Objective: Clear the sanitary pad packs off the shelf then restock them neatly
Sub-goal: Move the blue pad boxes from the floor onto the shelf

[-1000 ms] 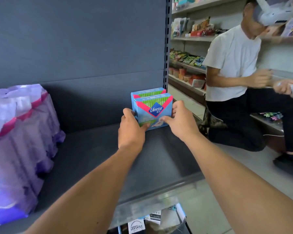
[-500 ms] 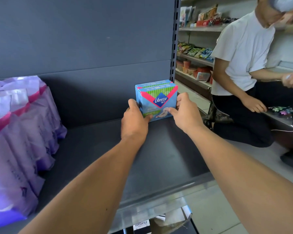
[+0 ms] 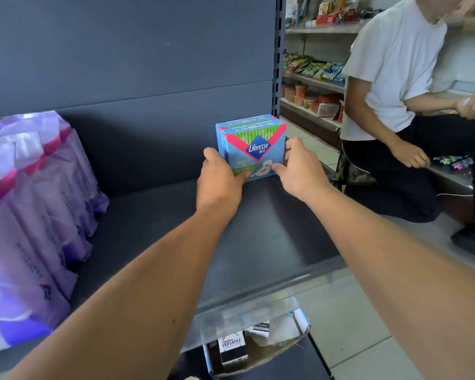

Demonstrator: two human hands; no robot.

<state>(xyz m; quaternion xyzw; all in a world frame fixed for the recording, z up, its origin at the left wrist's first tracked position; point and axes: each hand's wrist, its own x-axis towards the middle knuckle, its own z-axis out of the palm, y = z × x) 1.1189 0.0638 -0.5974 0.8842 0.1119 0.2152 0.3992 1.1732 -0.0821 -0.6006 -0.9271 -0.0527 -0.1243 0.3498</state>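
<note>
Blue Libresse pad packs [image 3: 251,138] stand upright, one behind another, at the back right of the dark shelf [image 3: 176,242], close to the back panel. My left hand [image 3: 220,182] grips their left side with the thumb on the front face. My right hand [image 3: 299,168] grips the right side, thumb on the lower front. A row of purple pad packs [image 3: 36,209] stands on the left end of the same shelf.
The slotted shelf upright [image 3: 279,56] rises just right of the blue packs. A person in a white shirt [image 3: 395,78] crouches in the aisle to the right. Below the shelf edge sits an open carton with boxes [image 3: 247,349]. Snack shelves [image 3: 313,78] stand further back.
Both hands have pushed the blue packs a little further back and to the right on the shelf. The crouching person has lowered one hand to the lower shelf.
</note>
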